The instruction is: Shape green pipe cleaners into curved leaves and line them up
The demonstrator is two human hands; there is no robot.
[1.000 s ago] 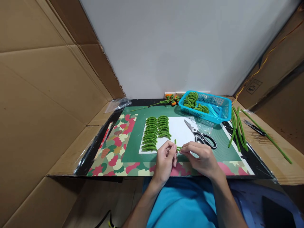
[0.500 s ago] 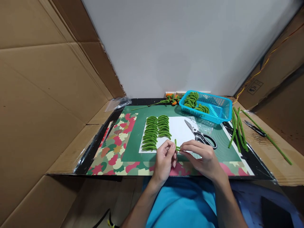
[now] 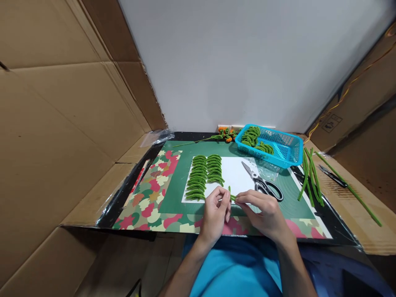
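A short piece of green pipe cleaner [image 3: 232,197] runs between my two hands over the near edge of a white sheet [image 3: 233,171]. My left hand [image 3: 217,206] pinches one end, and a small green tip sticks up beyond its fingers. The other end sits between the thumb and fingers of my right hand [image 3: 260,208]. Bent green pipe-cleaner pieces lie on the sheet in a left row [image 3: 197,177] and a shorter right row [image 3: 214,168]. Just behind my right hand, scissors [image 3: 261,181] with black-and-white handles rest partly on the sheet, blades pointing away.
A blue plastic basket [image 3: 286,161] holding more bent green pieces stands at the back right. Long green pipe cleaners [image 3: 309,177] and a dark-handled tool [image 3: 332,176] lie on the right. Orange flowers on a green stem [image 3: 227,134] lie at the back. Cardboard walls [image 3: 62,123] flank the table.
The view has tilted slightly, so the table sits a little lower. Both hands keep their pinch on the green piece, with hardly any finger movement visible.
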